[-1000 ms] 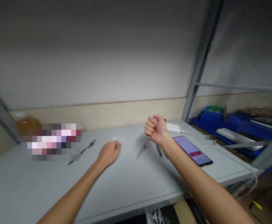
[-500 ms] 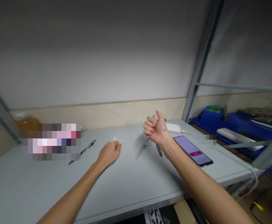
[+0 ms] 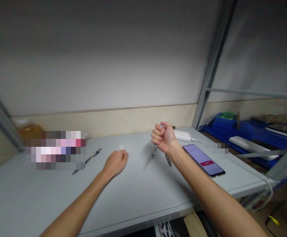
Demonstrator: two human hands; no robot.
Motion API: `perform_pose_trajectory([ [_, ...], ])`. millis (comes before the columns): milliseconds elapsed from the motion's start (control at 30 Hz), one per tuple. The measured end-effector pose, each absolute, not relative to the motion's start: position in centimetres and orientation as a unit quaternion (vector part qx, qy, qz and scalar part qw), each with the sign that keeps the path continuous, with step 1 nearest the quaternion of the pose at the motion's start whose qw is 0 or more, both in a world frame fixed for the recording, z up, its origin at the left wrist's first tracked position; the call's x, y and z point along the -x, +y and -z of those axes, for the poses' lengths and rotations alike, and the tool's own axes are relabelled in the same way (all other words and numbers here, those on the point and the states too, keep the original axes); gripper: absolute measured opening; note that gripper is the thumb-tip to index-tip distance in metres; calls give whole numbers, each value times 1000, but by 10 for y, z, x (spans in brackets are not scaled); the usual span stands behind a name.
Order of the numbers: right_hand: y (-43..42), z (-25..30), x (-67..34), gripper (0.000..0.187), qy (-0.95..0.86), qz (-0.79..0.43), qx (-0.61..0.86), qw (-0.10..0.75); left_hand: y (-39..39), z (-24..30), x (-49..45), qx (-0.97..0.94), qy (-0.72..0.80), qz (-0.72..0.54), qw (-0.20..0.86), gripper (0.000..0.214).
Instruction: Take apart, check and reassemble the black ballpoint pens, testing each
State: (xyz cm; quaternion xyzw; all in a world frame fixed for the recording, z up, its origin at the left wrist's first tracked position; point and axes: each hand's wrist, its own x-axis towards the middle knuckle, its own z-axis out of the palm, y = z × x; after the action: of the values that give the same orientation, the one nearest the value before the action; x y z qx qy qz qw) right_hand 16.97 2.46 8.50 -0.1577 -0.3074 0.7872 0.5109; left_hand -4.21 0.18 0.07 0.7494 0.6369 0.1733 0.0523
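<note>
Retractable pen (image 3: 154, 152) held upright in right hand (image 3: 164, 136), above tabletop (image 3: 133, 191), tip down, not touching. Fingers (image 3: 156, 135) wrapped tight round upper barrel, thumb laid over clicker end. Left hand (image 3: 115, 162) rested on tabletop, fingers curled under, nothing seen held. Pen judged light, stiff, smooth-barrelled, likely slippery; best gripped mid-barrel. Second pen (image 3: 168, 160) lies under right wrist; smartphone (image 3: 203, 160) just beside; black pen (image 3: 86, 160) well apart, left.
</note>
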Motion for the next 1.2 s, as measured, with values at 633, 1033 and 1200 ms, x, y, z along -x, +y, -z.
perform_pose_trajectory([
  [633,44,-25,-169,16,-712,-150,628,277,1,-15,59,-670,724,-115,-121,27],
  [1033,39,-14,-194,28,-704,96,696,110,16,-10,104,-550,833,-53,-22,42],
  [1200,36,-11,-195,29,-710,82,694,88,15,-11,104,-565,823,-52,-25,45],
])
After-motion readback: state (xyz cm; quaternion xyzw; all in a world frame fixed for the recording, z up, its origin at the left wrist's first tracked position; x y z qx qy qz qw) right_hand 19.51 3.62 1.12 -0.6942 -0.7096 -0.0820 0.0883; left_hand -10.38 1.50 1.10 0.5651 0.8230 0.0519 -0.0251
